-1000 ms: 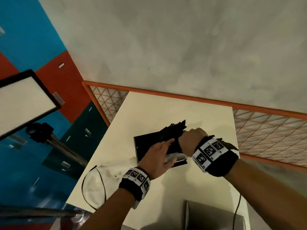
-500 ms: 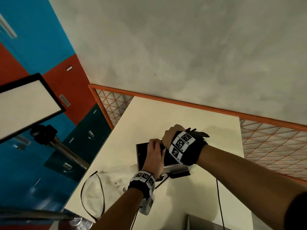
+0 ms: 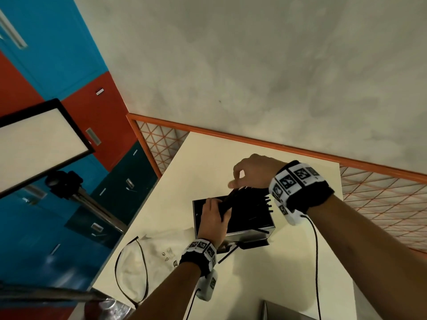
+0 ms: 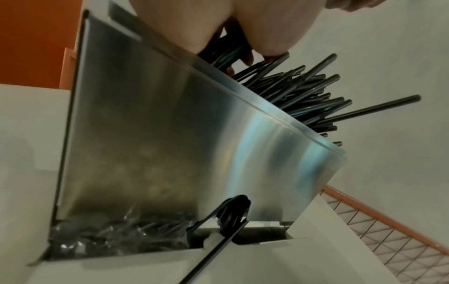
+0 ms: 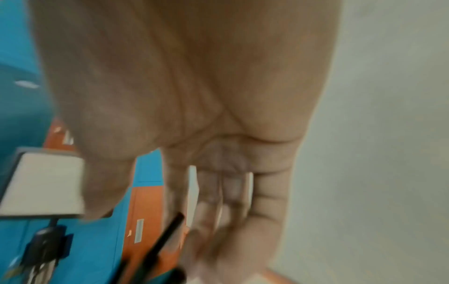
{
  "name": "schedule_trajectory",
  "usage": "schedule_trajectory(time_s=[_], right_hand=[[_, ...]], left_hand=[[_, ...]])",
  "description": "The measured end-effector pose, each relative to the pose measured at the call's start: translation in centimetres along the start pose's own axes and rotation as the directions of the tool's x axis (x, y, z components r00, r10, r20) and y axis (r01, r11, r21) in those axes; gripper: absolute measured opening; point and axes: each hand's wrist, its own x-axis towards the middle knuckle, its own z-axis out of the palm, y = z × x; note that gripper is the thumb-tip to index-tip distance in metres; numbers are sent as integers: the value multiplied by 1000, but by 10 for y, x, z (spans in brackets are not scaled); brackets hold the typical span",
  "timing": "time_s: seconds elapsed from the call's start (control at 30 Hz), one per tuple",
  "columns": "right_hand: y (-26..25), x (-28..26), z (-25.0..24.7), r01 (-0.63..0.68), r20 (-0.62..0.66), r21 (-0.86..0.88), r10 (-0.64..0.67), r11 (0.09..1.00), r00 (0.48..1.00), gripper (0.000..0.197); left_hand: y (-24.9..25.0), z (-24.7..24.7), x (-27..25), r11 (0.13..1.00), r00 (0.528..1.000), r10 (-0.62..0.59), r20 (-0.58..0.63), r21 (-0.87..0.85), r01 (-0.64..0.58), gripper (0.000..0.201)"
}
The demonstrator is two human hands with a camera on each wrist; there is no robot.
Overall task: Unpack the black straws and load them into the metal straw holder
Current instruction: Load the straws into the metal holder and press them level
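Note:
The metal straw holder (image 3: pixel 251 232) stands on the white table (image 3: pixel 208 158); its shiny side (image 4: pixel 170 144) fills the left wrist view. Black straws (image 3: pixel 249 204) lie piled in its open top, their ends (image 4: pixel 303 96) poking past the rim. My left hand (image 3: pixel 215 213) grips a bundle of these straws at the holder's left end, fingers (image 4: pixel 245 55) curled round them. My right hand (image 3: pixel 251 172) hovers just above with curled fingers, thumb near the straw tips. In the blurred right wrist view a straw (image 5: pixel 167 236) crosses between thumb and fingers; a grip is unclear.
A loose black straw (image 3: pixel 227 255) and crumpled clear wrapping (image 4: pixel 109 236) lie at the holder's base. A white cloth bag with a black cord (image 3: pixel 150 257) sits to the left. A grey device (image 3: pixel 288 312) is at the near edge. An orange railing (image 3: pixel 277 144) borders the table.
My right hand has risen from the straw pile and now hovers above it. My left hand went from lying flat on the straws to gripping a bundle of them.

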Motion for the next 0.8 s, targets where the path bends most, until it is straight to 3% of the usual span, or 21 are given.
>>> schedule_trajectory(time_s=[0.07,0.23,0.33,0.47,0.6,0.67,0.7,0.77,0.8], right_hand=[[7,1,14,15,-73,191,-1,981,997,46],[23,-11,77,49,-273,368,58,929,960,31],[26,-26,97,99,-452,435,122,895,884,19],[21,-51,114,146,-643,395,159,907,749,19],[11,-75,130,186,-697,422,187,888,692,20],[3,-87,142,230,-674,417,129,879,727,15],[-2,-91,152,231,-601,438,92,869,794,13],[-11,-97,178,152,-315,488,11,860,949,16],[-15,-96,195,81,-146,502,-8,861,989,21]], left_hand=[[-4,-2,-1,999,1000,5,19,44,-6,49],[-12,-13,-3,996,987,64,144,49,-72,61],[-15,-18,-4,991,973,113,202,48,-125,74],[-20,-21,-6,976,953,181,244,75,-204,96],[-15,-14,-9,918,933,187,307,284,-277,123],[-11,-10,-7,867,935,159,318,408,-287,131],[-10,-9,-6,849,938,136,318,452,-276,134],[-10,-11,-2,828,937,61,345,506,-241,138],[-10,-12,1,820,926,28,376,522,-237,139]])
